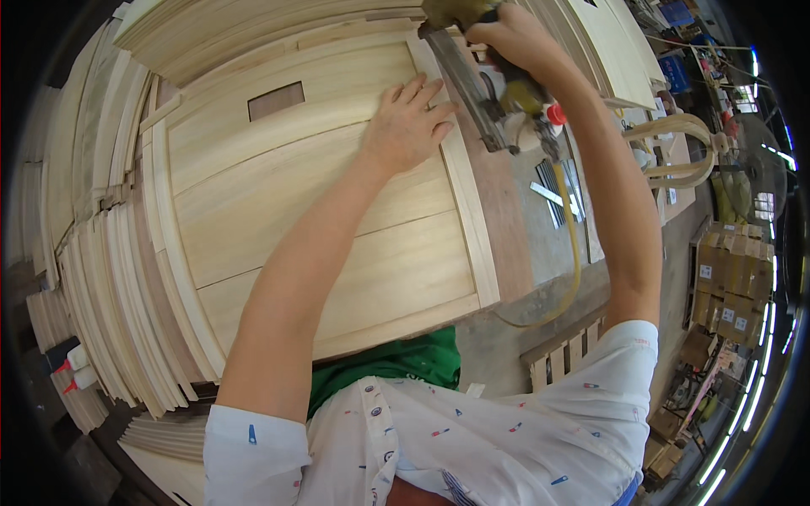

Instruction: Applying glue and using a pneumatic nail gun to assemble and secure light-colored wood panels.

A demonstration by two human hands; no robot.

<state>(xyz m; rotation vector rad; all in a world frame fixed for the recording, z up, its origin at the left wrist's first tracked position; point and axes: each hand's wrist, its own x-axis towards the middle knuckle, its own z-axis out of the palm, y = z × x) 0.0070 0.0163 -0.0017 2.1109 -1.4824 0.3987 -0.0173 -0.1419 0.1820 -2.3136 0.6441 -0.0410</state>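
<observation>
Nail gun (481, 93): up at the far right corner of the wooden panel (337, 219), nose down on the edge strip (468, 202) that runs along the panel's right side.
Panel: lying flat on the bench (506, 219), pale boards with a small dark rectangular cut-out (276, 100) near its far left.
Right hand (506, 38): clenched round the nail gun's handle, arm stretched well forward, elbow out to the right.
Left hand (409, 122): flat and spread, palm pressing the panel just beside the strip, fingers nearly touching the gun's body; it grips nothing.
Hose (574, 253): yellow, trailing from the gun back over the bench edge in a loop.
Step in hand: looks like the strip is being pinned to the panel at its far end, the left hand keeping things steady.
Next move calls for: by my reading, sliding the gun toward the near end along the strip, keeping the nose square and the left fingers clear of the firing line.
Around it: stacks of thin wooden slats (110, 320) to the left, two glue bottles (72, 371) with red tips at lower left, cardboard boxes (730, 278) and curved wooden pieces (675, 148) off to the right.
</observation>
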